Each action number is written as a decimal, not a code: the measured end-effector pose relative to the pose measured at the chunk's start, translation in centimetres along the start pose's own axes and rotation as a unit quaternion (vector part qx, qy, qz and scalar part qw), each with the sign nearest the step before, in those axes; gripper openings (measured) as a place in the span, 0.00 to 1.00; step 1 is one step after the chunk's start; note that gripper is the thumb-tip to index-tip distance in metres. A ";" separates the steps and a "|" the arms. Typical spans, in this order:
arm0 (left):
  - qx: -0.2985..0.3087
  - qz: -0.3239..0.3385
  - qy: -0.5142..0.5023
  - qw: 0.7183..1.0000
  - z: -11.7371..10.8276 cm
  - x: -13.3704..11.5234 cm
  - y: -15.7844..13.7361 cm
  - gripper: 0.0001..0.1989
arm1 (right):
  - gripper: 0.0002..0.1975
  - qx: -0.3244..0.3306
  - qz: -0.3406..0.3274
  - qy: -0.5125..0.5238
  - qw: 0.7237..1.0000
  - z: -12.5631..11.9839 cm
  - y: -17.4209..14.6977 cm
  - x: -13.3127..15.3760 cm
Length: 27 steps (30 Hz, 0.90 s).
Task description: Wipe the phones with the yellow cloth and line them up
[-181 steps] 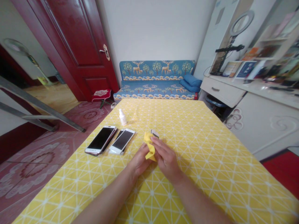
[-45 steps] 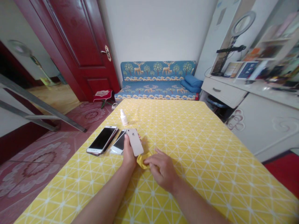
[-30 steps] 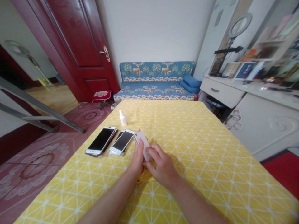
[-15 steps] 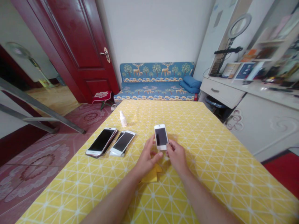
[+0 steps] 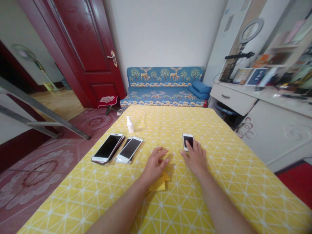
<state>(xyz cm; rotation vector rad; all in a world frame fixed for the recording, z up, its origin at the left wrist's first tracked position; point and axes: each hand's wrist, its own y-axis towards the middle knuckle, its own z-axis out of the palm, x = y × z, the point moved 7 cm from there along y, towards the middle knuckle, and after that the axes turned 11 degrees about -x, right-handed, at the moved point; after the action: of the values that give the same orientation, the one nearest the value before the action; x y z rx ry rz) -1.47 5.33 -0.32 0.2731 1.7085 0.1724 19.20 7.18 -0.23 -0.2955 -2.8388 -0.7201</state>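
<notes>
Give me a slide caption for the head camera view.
Right hand touching small white phone; left hand over yellow cloth.

Yellow-clothed table (image 5: pixel 219 195), phones (image 5: pixel 117 150), small phone (image 5: pixel 188 141), bottle (image 5: pixel 130 124), cloth (image 5: pixel 158 184)

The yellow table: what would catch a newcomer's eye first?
The bright yellow tablecloth fills the view. On it the right hand lies flat, fingertips on a small white phone, while the left hand rests over a yellow cloth. Larger phones lie at the left edge.
</notes>
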 end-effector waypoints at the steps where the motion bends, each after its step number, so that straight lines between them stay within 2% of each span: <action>1: 0.001 -0.003 -0.001 1.000 0.0 0.1 0.0 0.19 | 0.29 0.027 -0.002 -0.012 1.000 0.6 0.0 0.3; 5: 0.000 -0.004 -0.017 1.000 -0.1 0.1 0.0 0.17 | 0.28 0.067 -0.001 -0.042 0.997 2.1 1.6 0.2; 12: 0.000 -0.003 -0.021 1.000 -0.1 0.1 0.0 0.15 | 0.27 0.075 -0.018 -0.051 0.996 3.7 6.7 -1.0; 17: 0.002 -0.007 -0.016 1.000 -0.2 -0.1 -0.1 0.15 | 0.27 0.075 -0.022 -0.052 0.996 4.6 9.0 -1.5; 23: 0.003 -0.009 -0.004 1.000 -0.2 -0.5 0.0 0.14 | 0.29 0.074 -0.013 -0.050 0.996 4.9 9.9 -1.9; 27: -0.019 -0.015 -0.024 0.999 -0.5 -0.6 0.4 0.14 | 0.34 0.009 -0.028 -0.035 0.999 3.5 9.0 -1.0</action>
<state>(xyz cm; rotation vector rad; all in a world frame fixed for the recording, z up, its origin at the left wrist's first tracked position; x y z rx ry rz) -1.82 5.56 0.43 0.2214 1.6601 0.1742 21.81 16.49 0.52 -0.2449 -2.9285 -0.7066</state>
